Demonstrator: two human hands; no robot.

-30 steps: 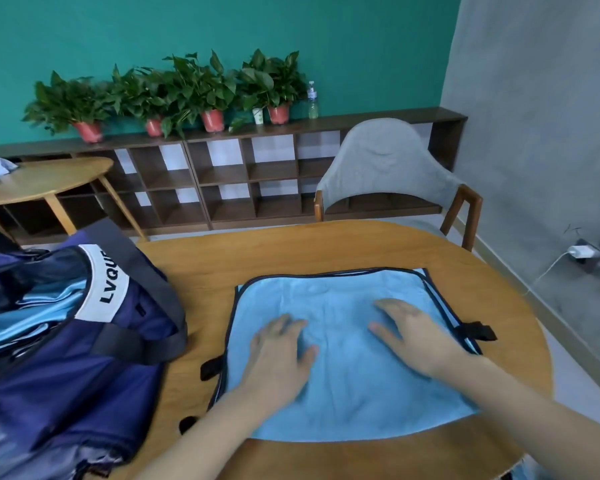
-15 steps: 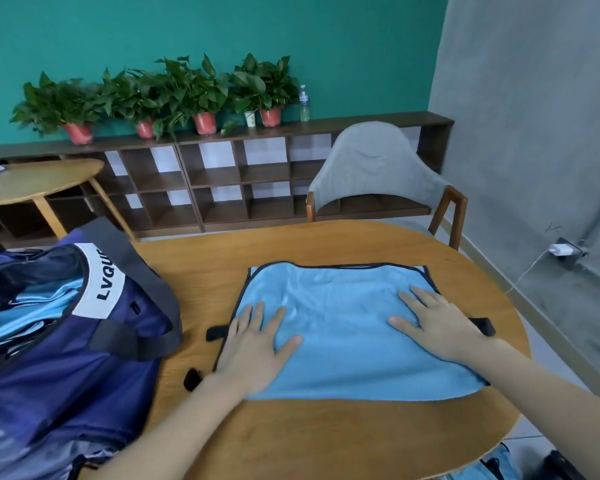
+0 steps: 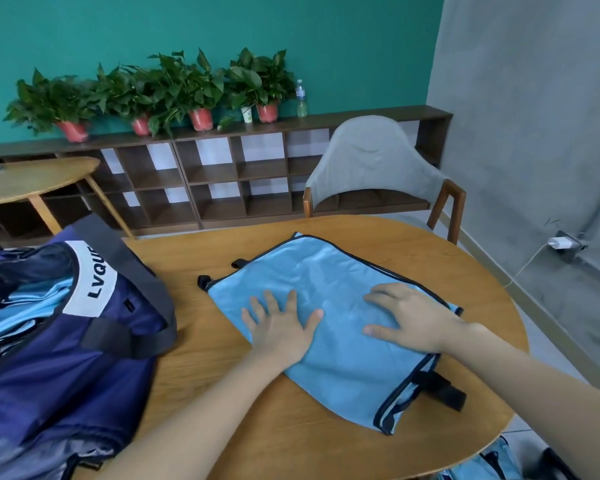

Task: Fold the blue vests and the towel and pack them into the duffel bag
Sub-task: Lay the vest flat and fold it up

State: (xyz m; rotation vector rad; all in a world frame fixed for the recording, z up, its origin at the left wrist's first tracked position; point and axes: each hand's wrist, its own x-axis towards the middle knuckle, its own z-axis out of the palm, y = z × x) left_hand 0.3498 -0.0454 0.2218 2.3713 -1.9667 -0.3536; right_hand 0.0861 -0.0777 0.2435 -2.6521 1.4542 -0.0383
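- Centrally, the left hand (image 3: 280,332) lies palm down on the blue vest (image 3: 329,327), fingers straight and spread wide, gripping nothing.
- The right hand (image 3: 414,322) presses flat on the same cloth near its right-hand black-trimmed edge, fingers extended and slightly apart, likewise holding nothing.
- The vest lies directly beneath both palms; its long axis runs diagonally, from the far-left corner with black straps to the near-right corner with a black buckle strap (image 3: 442,393).
- Judged from this layout, the next fold probably carries one end over the other along that diagonal; the right hand sits nearer the near-right end, the left nearer the far-left.
- The duffel bag (image 3: 66,341) stands open to the left, well apart from the vest, light blue fabric visible inside.
- Support: a round wooden table (image 3: 291,434).
- Room: a grey chair (image 3: 371,161) beyond the table, low shelving (image 3: 222,178) bearing potted plants (image 3: 174,88), teal wall behind.
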